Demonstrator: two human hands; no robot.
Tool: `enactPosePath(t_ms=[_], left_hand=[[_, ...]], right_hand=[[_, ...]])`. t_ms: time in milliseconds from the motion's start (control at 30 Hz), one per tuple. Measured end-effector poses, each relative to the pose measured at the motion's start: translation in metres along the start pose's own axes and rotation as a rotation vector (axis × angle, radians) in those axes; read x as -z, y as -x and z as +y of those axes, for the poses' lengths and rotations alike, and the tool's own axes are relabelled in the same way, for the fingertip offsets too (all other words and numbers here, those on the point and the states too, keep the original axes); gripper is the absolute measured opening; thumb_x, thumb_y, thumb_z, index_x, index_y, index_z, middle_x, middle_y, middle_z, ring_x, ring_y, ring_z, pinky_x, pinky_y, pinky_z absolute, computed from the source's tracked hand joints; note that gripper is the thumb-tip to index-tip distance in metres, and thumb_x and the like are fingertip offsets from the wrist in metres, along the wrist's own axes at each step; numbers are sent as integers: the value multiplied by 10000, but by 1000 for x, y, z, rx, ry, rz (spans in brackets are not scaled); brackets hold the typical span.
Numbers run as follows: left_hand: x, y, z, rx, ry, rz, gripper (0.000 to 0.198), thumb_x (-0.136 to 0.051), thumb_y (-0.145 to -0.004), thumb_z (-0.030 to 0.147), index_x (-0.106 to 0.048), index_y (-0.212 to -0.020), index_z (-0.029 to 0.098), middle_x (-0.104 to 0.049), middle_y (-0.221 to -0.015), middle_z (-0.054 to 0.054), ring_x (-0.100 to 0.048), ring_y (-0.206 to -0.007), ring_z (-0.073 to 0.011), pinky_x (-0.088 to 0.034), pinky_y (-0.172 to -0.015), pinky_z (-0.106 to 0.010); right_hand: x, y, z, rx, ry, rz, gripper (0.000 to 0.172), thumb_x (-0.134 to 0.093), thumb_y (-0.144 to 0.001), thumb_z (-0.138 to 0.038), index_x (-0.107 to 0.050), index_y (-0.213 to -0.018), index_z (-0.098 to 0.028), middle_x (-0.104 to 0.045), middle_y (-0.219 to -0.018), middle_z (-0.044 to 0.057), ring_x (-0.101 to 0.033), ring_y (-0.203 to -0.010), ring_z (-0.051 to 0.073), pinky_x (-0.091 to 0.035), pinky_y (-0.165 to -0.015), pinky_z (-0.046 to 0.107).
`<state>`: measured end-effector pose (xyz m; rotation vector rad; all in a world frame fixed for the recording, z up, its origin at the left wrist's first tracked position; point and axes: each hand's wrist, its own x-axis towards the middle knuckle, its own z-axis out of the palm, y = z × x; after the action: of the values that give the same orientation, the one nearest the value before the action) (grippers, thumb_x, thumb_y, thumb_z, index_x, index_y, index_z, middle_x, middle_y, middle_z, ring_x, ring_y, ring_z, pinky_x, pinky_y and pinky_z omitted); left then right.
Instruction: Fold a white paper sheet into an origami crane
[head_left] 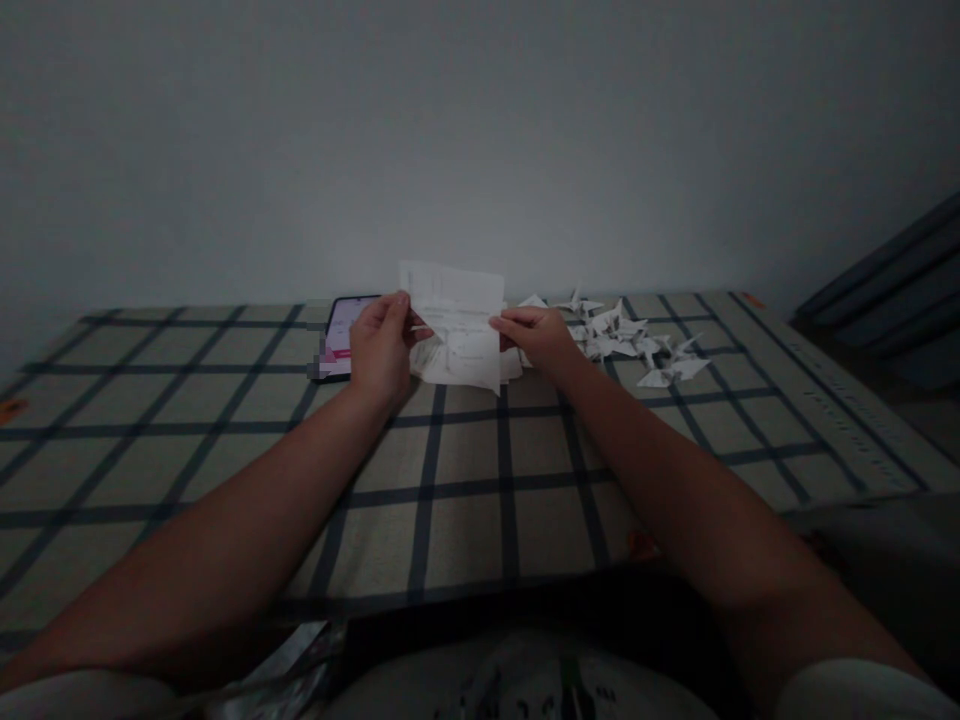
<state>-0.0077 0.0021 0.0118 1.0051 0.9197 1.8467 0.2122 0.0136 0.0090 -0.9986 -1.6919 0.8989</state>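
A white sheet of paper [457,320] with faint print is held up above the checked cloth [465,470]. My left hand [381,348] pinches its left edge with thumb and fingers closed. My right hand [536,335] grips its right edge the same way. More white paper [511,366] lies flat beneath the raised sheet. Both forearms stretch forward from the bottom of the view.
A phone [343,335] with a lit screen lies just left of my left hand. Several folded white paper cranes [637,340] are scattered to the right of my right hand. A pale wall rises behind the surface. A dark object [892,290] sits at the far right.
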Motion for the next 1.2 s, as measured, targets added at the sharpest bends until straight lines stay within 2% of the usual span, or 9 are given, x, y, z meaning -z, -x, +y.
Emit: enactPosePath(t_ms=[67,167,300,467,600,767,867,1033,1200], left_hand=[[0,3,1,47,5,-50,406,-889,-700,534,-679,-791,199,-662,-726,2,-611,-632,-107,-539,-533,-197],[-1,8,1,174,-98,-247,440,-935,-632,499,-734,-860,180,-751,-850,-32,-666,-662,-127,-566,-552,-221],[-1,15,2,232,-325,-391,410,-918,-651,512,-751,-719,143,-742,-669,-68,-638,-526,-135,-525,-517,-241],[-1,14,3,211,-356,-378,393,-906,-654,519,-744,-652,161,-709,-580,-48,-618,-479,-142,-490,-494,-249],[2,11,2,172,-372,-318,379,-891,-682,505,-735,-608,167,-708,-579,-45,-612,-475,-135,-480,-491,-243],[4,11,4,100,-486,-282,369,-849,-747,471,-733,-568,170,-682,-541,-42,-565,-457,-112,-414,-453,-221],[1,13,5,106,-468,-275,371,-846,-750,475,-727,-585,164,-694,-566,-43,-593,-485,-118,-458,-485,-225],[-4,15,5,265,-301,-334,439,-913,-646,532,-686,-663,157,-718,-621,-47,-661,-538,-142,-551,-567,-255],[-4,15,7,257,-430,-424,434,-874,-712,533,-699,-633,144,-716,-602,-66,-635,-512,-119,-518,-550,-233]], right_hand=[[-3,0,1,-13,-22,20,356,-719,-852,-515,-741,-751,-174,-696,-677,15,-630,-636,132,-495,-657,279],[-7,0,-2,-34,-106,70,329,-739,-821,-496,-767,-811,-168,-714,-707,18,-650,-651,140,-527,-650,278],[-12,2,-6,-55,-214,95,314,-784,-771,-480,-767,-793,-167,-716,-708,9,-657,-669,137,-570,-675,281],[-16,1,-7,-142,-462,66,374,-859,-707,-510,-768,-858,-180,-754,-803,16,-689,-714,135,-603,-719,286],[-15,2,-10,-245,-542,11,465,-818,-727,-616,-733,-849,-176,-734,-747,21,-670,-656,121,-594,-670,268],[-12,6,-14,-227,-363,-167,376,-821,-756,-521,-748,-788,-154,-741,-741,27,-661,-658,119,-574,-675,255],[-12,6,-12,-190,-251,-143,316,-785,-792,-465,-752,-770,-152,-727,-708,15,-646,-630,117,-545,-648,253],[-11,5,-11,-108,-98,-64,315,-738,-829,-461,-743,-747,-157,-685,-636,2,-618,-585,119,-480,-588,249],[-13,7,-15,-69,-59,-40,322,-703,-856,-462,-737,-723,-171,-701,-647,11,-640,-608,129,-513,-637,262]])
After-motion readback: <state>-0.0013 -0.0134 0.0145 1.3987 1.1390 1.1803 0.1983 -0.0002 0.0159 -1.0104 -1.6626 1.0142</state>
